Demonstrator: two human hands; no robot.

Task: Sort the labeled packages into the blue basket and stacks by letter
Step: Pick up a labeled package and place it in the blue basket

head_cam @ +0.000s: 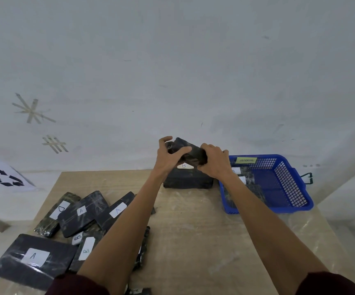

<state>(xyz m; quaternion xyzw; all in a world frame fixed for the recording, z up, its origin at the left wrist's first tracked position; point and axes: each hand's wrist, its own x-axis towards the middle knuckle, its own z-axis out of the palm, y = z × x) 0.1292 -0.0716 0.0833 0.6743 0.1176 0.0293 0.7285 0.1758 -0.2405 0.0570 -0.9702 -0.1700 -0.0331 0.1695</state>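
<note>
Unsorted packs litter the surface at left, while the left hand and right hand both grip one package above the B stack, beside the basket. Its label seems hidden, so a misread could misfile it.

One view only, head-worn and wide-angle. The scene is seen from above the near edge of the table, faced forward and tilted down. Forearms are shown running away from the lens. The left hand and right hand, gripping the held package, are framed near centre. The loose packages are caught close at lower left, the blue basket farther off at right. The upper half is filled by wall.
</note>
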